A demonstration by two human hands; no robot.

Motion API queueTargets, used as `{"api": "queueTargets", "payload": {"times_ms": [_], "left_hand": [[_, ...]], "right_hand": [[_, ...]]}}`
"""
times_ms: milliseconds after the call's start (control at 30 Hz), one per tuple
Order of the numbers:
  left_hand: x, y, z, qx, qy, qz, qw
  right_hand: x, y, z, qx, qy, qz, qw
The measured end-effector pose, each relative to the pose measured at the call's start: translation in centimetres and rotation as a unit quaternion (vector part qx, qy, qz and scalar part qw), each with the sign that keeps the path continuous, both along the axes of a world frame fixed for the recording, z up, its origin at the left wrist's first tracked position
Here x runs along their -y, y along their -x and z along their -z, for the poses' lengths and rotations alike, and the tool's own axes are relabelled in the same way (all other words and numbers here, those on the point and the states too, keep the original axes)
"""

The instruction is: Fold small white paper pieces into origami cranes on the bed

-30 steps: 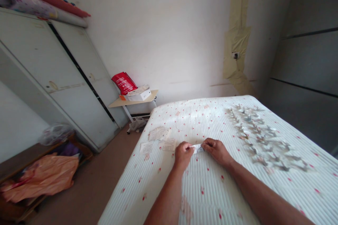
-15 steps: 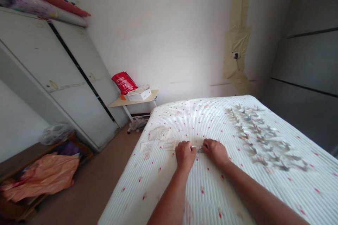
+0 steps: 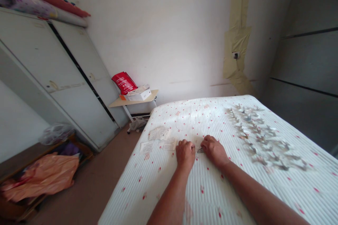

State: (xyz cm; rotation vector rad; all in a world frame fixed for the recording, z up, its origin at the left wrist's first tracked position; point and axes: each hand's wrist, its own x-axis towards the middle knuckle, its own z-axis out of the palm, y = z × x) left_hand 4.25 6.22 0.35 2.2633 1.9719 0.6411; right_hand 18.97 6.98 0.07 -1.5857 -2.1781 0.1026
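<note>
On the bed with its white ribbed, red-dotted cover, the person's right hand has its fingers drawn narrow on a small grey-and-white piece of paper, which sits low between the two hands, while the left hand, toward nine o'clock, has curled fingers whose hold I can't tell from here. Loose cream-white printed sheets lie between nine and ten o'clock of it, and rows of little grey-white folded shapes spread between one and three o'clock of the right hand.
</note>
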Motion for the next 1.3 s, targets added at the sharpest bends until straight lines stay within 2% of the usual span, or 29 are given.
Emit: {"api": "queueTargets", "payload": {"times_ms": [233, 467, 733, 1300], "left_hand": [[-0.1, 0.8, 0.3, 0.058, 0.014, 0.026, 0.998], [-0.1, 0.9, 0.5, 0.069, 0.008, 0.027, 0.997], [0.0, 0.7, -0.2, 0.057, 0.044, 0.008, 0.997], [0.1, 0.8, -0.2, 0.06, 0.039, 0.011, 0.997]], "right_hand": [[0.0, -0.3, -0.3, -0.058, 0.041, -0.005, 0.997], [0.5, 0.8, -0.3, -0.038, 0.04, 0.083, 0.995], [0.9, 1.4, -0.7, -0.022, 0.049, 0.109, 0.993], [-0.6, -0.4, 0.0, -0.09, 0.104, 0.066, 0.988]]}}
